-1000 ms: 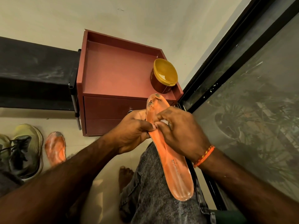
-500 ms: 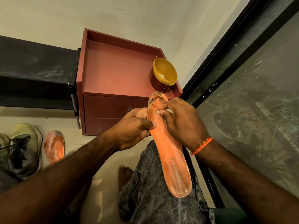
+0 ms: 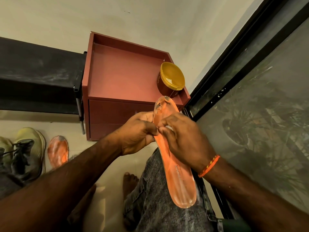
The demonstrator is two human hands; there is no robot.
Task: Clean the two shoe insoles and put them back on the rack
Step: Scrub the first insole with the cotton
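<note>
Both hands have a grip on one orange insole [image 3: 177, 178]: my left hand [image 3: 138, 133] pinches its left edge near the toe end, and my right hand [image 3: 182, 139] lies across the top with curled fingers pressing a small white wad, hard to make out, against the surface. I see the insole resting lengthwise on my knee, toe end pointing toward the red cabinet [image 3: 125, 77], where an open yellow tub [image 3: 172, 79] sits near the front corner. Dark smudges show at the toe end, so I judge this insole only partly cleaned. Its mate, the second insole [image 3: 57, 151], lies on the floor beside a shoe [image 3: 28, 153], well apart from my hands, with dark marks at its far end too. I take the black rack [image 3: 38, 76] at left as the destination; neither insole is on it yet.
</note>
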